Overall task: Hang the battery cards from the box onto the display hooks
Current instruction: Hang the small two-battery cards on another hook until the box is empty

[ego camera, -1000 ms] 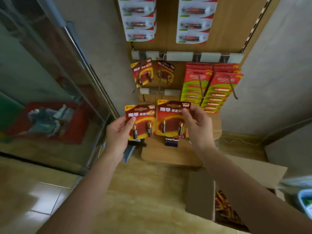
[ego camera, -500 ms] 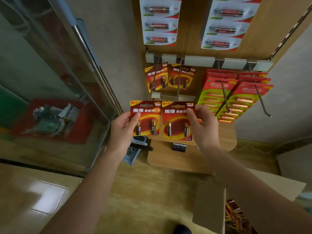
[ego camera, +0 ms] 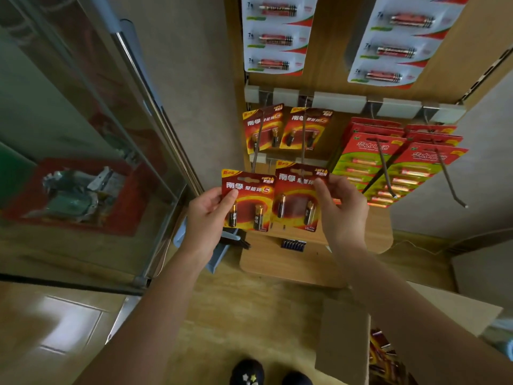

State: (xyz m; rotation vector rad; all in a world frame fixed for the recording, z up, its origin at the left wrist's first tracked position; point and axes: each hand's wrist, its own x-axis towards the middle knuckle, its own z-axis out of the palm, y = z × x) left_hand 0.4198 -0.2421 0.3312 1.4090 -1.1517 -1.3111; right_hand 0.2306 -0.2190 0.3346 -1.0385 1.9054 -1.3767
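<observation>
- Facing the wooden display board [ego camera: 330, 65], two red battery cards are held up side by side, one in each hand, each with two cells.
- One card [ego camera: 248, 200] is pinched along its left edge by the left hand [ego camera: 206, 215], thumb on the front.
- The other card [ego camera: 298, 195] is gripped at its upper right corner by the right hand [ego camera: 342, 211], fingers closed.
- Two matching cards [ego camera: 286, 127] are seen hung on the board just above the held pair.
- Two stacks of red-green cards [ego camera: 399, 162] hang at the board's right.
- The cardboard box [ego camera: 344, 340] is set below the board, open, red cards inside.
</observation>
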